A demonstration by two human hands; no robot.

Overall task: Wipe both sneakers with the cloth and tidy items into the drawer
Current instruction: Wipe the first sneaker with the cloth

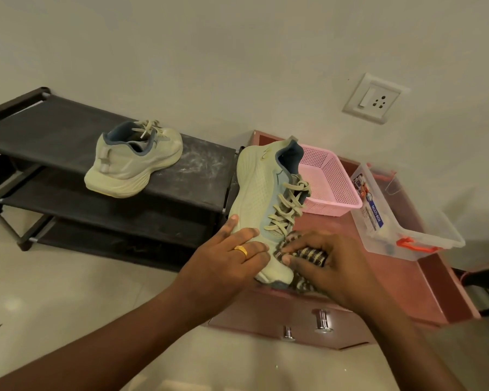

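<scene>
Nearest, the left grip (237,252) lies spread flat, steadying the toe of the first sneaker (263,187) on the bench (435,277). At three o'clock of it, the right grip (331,258) pinches the striped cloth (311,253) against that toe. Wiping looks mid-step. The next move likely calls for swapping to the second sneaker (133,162), at ten o'clock on the rack (54,131).

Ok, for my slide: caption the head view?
Left hand steadies a sneaker, right hand presses a striped cloth to it; second sneaker sits on the rack.

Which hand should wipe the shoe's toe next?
Right. The right hand grips the striped cloth against the sneaker; the left hand holds no cloth and rests on the sneaker, steadying it.
</scene>
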